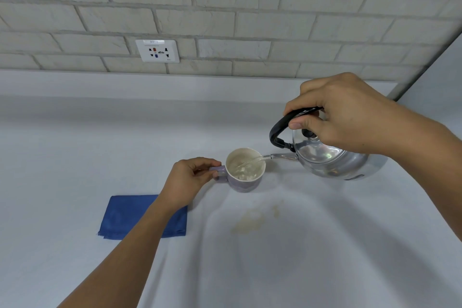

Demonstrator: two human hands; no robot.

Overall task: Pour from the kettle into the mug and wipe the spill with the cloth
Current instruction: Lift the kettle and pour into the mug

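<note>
A shiny metal kettle (332, 160) with a black handle hangs tilted above the counter, its spout over the mug's right rim. My right hand (350, 117) grips the handle from above. A thin stream of water runs from the spout into the lilac mug (246, 170), which stands upright on the counter with water in it. My left hand (187, 180) pinches the mug's handle on its left side. A folded blue cloth (127, 217) lies flat to the left, partly under my left forearm. A pale brownish spill (250, 222) marks the counter just in front of the mug.
The white counter (75, 145) runs back to a grey brick wall with a wall socket (157, 50) above the counter's back edge. A side wall (440, 77) closes the corner at the right, behind the kettle.
</note>
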